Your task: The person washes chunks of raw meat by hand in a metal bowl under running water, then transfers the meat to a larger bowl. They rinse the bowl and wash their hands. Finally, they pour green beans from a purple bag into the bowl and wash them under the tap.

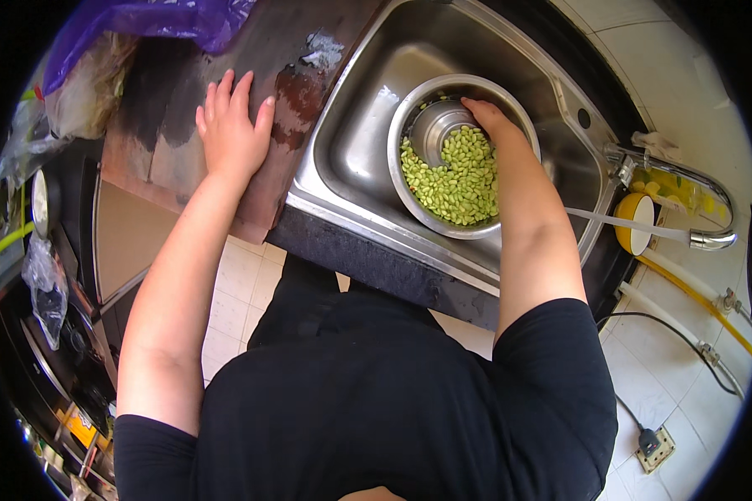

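Observation:
My left hand (pixel 231 134) lies flat, fingers spread, on a brown wooden board (pixel 154 167) left of the sink. A wide steel bowl (pixel 403 194) stands in the steel sink (pixel 342 138), holding many shelled green beans (pixel 455 192). Inside it, at the far side, a small round steel bowl (pixel 433 138) sits tilted among the beans. My right hand (pixel 486 117) reaches into the wide bowl, its fingers closed at the small bowl's right rim. The fingertips are partly hidden. My right forearm covers the right part of the wide bowl.
From the curved chrome tap (pixel 714 238) at right, a stream of water (pixel 627 224) runs toward the sink, passing behind my forearm. A yellow bowl (pixel 635 221) stands beside it. Purple plastic (pixel 200 25) and clear bags (pixel 92 92) lie at far left. A plug (pixel 648 440) sits in a wall socket.

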Demonstrator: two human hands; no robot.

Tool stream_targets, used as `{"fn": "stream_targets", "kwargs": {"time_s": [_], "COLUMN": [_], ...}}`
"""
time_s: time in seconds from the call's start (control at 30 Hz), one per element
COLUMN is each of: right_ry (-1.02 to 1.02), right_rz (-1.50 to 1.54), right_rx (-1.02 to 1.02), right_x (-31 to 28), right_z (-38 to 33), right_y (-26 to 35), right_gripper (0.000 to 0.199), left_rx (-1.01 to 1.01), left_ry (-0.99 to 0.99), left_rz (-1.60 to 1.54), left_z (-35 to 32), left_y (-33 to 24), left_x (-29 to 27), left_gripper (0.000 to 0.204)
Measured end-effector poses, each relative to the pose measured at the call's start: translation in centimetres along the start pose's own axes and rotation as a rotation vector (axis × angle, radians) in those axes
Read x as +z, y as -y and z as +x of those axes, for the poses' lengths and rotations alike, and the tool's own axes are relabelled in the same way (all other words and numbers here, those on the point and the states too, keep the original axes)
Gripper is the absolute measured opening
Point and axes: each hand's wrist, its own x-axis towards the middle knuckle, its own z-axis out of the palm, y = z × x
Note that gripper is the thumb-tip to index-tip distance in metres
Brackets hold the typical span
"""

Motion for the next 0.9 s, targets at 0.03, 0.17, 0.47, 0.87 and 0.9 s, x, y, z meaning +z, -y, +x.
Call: {"fn": "stream_targets", "kwargs": {"time_s": [0.03,0.17,0.47,0.87,0.9], "right_ry": [-0.037,-0.178,0.122,-0.007,-0.07], "right_rz": [-0.008,0.148,0.335,0.758,0.563], "right_rx": [-0.031,-0.097,-0.205,-0.44,-0.465], "right_x": [-0.3,-1.6,-1.5,-0.1,0.5], "right_z": [-0.6,-6.7,-14.0,-24.0,-24.7], "right_y": [0.3,2.8,1.0,-3.3,-3.7], "right_gripper": [0.059,0.06,0.027,0.02,0.021], "left_rx": [0.003,-0.024,-0.035,-0.047,-0.046], "left_ry": [-0.015,-0.011,-0.026,-0.029,-0.029], "left_rz": [0.0,-0.007,0.027,0.045,0.048], "left_z": [0.1,0.1,0.2,0.2,0.2], "left_y": [0.0,-0.2,-0.2,0.0,0.1], "left_x": [0.0,-0.1,0.1,0.5,0.5], "left_gripper": [0.047,0.048,0.048,0.049,0.049]}}
